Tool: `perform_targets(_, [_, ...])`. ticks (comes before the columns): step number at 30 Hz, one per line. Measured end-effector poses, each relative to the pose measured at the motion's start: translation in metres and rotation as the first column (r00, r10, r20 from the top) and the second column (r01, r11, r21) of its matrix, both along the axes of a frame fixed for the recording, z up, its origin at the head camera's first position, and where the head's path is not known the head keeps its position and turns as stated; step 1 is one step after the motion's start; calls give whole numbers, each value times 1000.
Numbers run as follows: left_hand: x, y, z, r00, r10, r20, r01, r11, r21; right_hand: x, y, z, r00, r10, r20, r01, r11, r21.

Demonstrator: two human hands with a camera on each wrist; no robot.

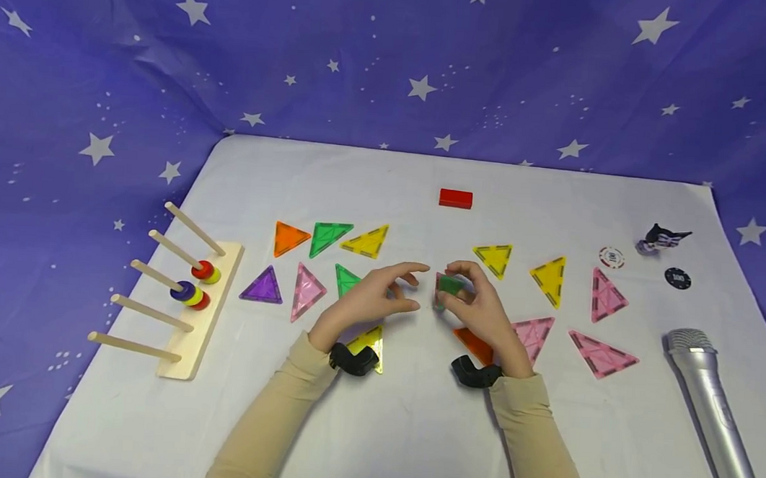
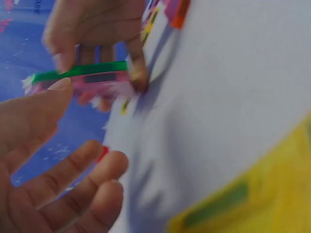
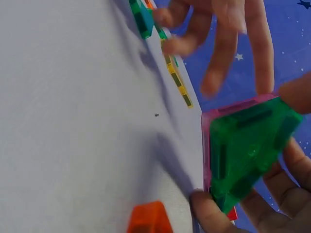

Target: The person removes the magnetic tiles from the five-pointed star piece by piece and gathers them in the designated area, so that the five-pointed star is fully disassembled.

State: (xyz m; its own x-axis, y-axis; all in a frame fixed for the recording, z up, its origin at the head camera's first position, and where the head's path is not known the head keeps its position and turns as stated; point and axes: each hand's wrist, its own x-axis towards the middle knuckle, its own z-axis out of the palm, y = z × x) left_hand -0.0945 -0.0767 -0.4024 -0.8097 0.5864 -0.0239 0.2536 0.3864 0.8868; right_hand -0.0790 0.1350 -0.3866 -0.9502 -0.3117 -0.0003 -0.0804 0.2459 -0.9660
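Note:
My right hand (image 1: pixel 481 308) pinches a green triangular magnetic tile (image 3: pixel 252 150) lying flat against a pink magnetic tile (image 3: pixel 206 160). Both are raised off the table near its middle, the green face toward the right wrist view. Just to the left, my left hand (image 1: pixel 375 294) has its fingers spread and slightly bent, with nothing between them. A small gap parts it from the tile pair in the head view. Under the left wrist lies a yellow tile (image 1: pixel 372 343), and beside it a green tile (image 1: pixel 345 277) is partly covered. An orange tile (image 1: pixel 475 345) sits below the right hand.
More triangular tiles lie to the left, such as a purple one (image 1: pixel 263 286), and to the right, such as a pink one (image 1: pixel 603 354). A wooden peg rack (image 1: pixel 206 316) stands left. A red block (image 1: pixel 456 199), a figurine (image 1: pixel 659 240) and a silver microphone (image 1: pixel 715 408) are also there.

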Motion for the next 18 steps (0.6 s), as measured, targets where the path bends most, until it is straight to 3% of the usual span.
perform_targets(5, [-7, 12, -14, 999, 6, 33, -8, 998, 63, -2, -1, -5, 999, 27, -19, -27, 1000, 2])
perform_targets(13, [-2, 16, -19, 986, 164, 16, -165, 985, 52, -4, 1, -9, 997, 77, -18, -77, 997, 7])
perform_targets(18, [-1, 15, -22, 971, 213, 113, -225, 968, 114, -1, 1, -10, 987, 156, -44, -154, 986, 59])
